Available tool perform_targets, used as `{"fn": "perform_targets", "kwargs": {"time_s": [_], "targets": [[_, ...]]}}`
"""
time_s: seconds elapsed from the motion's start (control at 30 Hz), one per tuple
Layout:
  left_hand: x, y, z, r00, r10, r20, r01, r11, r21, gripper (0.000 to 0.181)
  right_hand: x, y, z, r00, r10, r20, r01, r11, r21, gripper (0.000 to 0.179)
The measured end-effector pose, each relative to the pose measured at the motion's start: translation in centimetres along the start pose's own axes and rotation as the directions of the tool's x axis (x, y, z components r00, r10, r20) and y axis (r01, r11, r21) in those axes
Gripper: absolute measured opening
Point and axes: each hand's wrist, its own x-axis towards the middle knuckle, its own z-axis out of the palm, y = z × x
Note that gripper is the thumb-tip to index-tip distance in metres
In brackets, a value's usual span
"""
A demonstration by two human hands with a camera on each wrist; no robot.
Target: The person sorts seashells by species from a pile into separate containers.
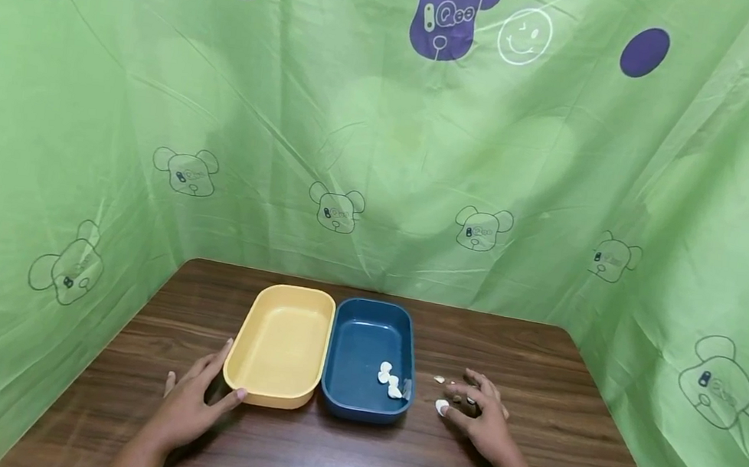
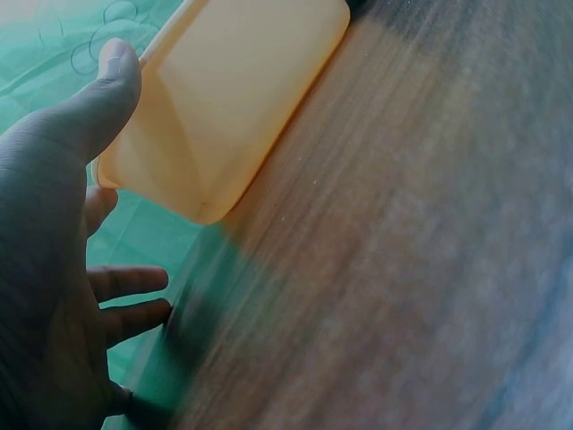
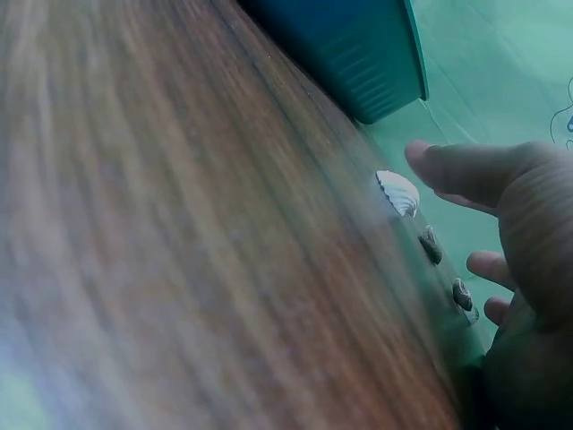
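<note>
My left hand (image 1: 192, 401) rests at the near left corner of a yellow plastic tray (image 1: 234, 383), thumb along its near rim and index finger by its left side; the other fingers are spread. A blue tray (image 1: 361, 415) stands against the yellow one, with several white seashells (image 1: 393, 387) inside. Beyond its right side, my right hand (image 1: 481, 423) hovers low over the table, fingers loosely bent and apart. A ribbed white seashell (image 3: 398, 193) lies just below the right thumb tip. Small dark shells (image 3: 431, 245) lie under that hand's fingers, partly hidden in the head view.
Both trays stand on a dark wood-grain table (image 1: 539, 368). A small greyish piece (image 1: 407, 389) sits at the blue tray's right wall. A small pale shell (image 1: 439, 379) lies between that tray and my right hand. Green printed cloth (image 1: 398, 151) encloses the table's back and sides.
</note>
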Motion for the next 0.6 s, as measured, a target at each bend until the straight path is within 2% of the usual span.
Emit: {"fn": "perform_targets", "kwargs": {"time_s": [0.1, 0.3, 0.6], "targets": [[-0.15, -0.1, -0.15, 1.0, -0.008, 0.0, 0.008, 1.0, -0.001, 0.098, 0.1, -0.06, 0.15, 0.999, 0.008, 0.035, -0.007, 1.0, -0.023, 0.031], [-0.08, -0.16, 0.02, 1.0, -0.004, -0.005, 0.004, 1.0, -0.018, 0.097, 0.03, 0.01, 0.27, 0.999, -0.017, 0.046, 0.021, 0.996, -0.09, 0.03], [0.03, -0.12, -0.04, 1.0, 0.0, -0.006, 0.0, 1.0, -0.004, 0.098, -0.11, -0.1, 0.45, 0.998, -0.007, 0.066, 0.015, 0.993, -0.116, 0.026]]}}
